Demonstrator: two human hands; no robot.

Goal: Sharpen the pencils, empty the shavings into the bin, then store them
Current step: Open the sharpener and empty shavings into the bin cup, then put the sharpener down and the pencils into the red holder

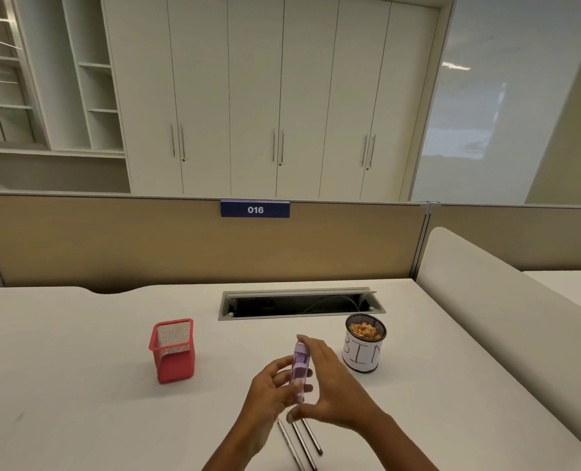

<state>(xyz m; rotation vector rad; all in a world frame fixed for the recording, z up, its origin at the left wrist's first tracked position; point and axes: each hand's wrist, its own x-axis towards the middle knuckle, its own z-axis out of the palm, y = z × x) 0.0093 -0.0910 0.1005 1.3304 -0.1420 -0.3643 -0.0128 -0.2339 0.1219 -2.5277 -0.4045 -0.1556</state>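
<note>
A purple sharpener [299, 368] is held nearly upright above the table [78, 368], gripped between the left hand [268, 389] and the right hand [336, 385], whose fingers [313, 346] are curled round its ends. Three pencils [302, 440] lie on the table just below the hands, lengthwise away from the person. The bin [364, 351], marked "BIN" and holding shavings, stands just beyond the right hand, the nearer one. A red mesh holder [172, 351] stands to the left. A blue sign [255, 209] reads "016".

A blue sign [254, 209] on top of the desk partition [180, 239] reads "016" in white. A paper-wrapped mesh cup [364, 348] bears handwritten "BIN".
</note>
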